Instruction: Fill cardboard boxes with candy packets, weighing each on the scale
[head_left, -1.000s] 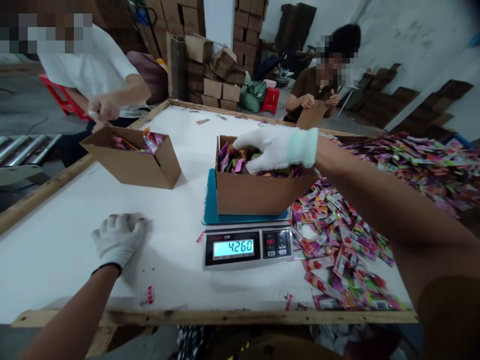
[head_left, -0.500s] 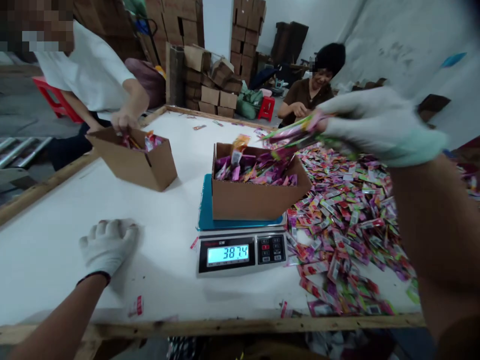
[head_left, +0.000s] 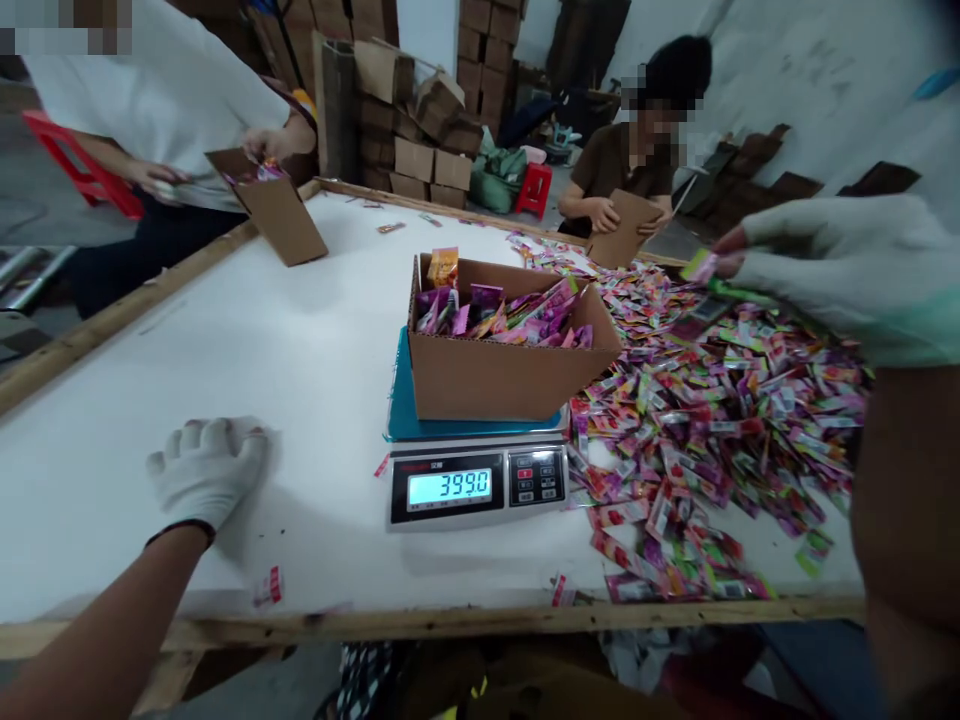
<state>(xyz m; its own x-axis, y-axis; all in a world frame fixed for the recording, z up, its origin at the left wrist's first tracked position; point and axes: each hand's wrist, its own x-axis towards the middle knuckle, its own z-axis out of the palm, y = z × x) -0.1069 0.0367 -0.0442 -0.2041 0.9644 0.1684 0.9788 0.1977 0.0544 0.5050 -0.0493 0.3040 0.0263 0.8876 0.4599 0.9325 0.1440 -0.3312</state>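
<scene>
My left hand (head_left: 206, 465), in a white glove with bare fingertips, rests on the white tabletop (head_left: 300, 350), fingers spread and holding nothing. Over the loose pile on the right, my gloved right hand (head_left: 832, 265) pinches a few small candy packets (head_left: 701, 268) with green and pink ends; they are slightly blurred. A digital scale (head_left: 480, 488) stands between my hands and reads 399.0. On its blue plate sits an open cardboard box (head_left: 502, 375) filled with similar packets, an orange one (head_left: 443, 268) sticking up at its left end.
Many packets (head_left: 697, 430) are heaped right of the scale. At the far left, a co-worker in white (head_left: 172, 90) holds a tilted box (head_left: 281, 215). Across the table another person (head_left: 626, 160) handles a cardboard piece (head_left: 622, 228). A wooden rim (head_left: 420, 625) edges the table.
My right hand has moved right, away from the box, with fewer packets in it. The scale reading rose from 387.4 to 399.0. The left co-worker's box moved back and tilted.
</scene>
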